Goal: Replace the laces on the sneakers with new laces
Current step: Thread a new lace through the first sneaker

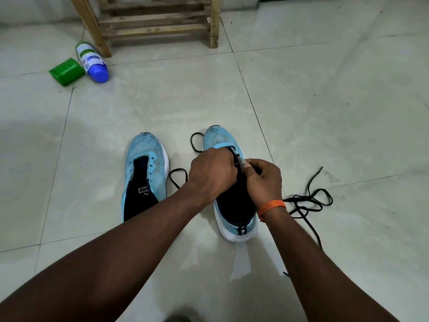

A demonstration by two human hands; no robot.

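Two light-blue sneakers with dark tongues stand on the tiled floor, toes pointing away from me. The left sneaker [145, 173] has no lace in its eyelets. Both hands work over the right sneaker [232, 217]. My left hand [212, 171] curls over its eyelet area and seems to grip the upper. My right hand [264, 180] pinches the tip of a black lace [197, 142] near an eyelet; that lace loops out on the floor between the shoes. A second loose black lace [308, 201] lies tangled to the right of the shoe.
A green canister [67, 71] and a white bottle with a blue cap [92, 62] lie on the floor at the far left. A wooden rack [157, 22] stands at the back. An orange thread band is on my right wrist.
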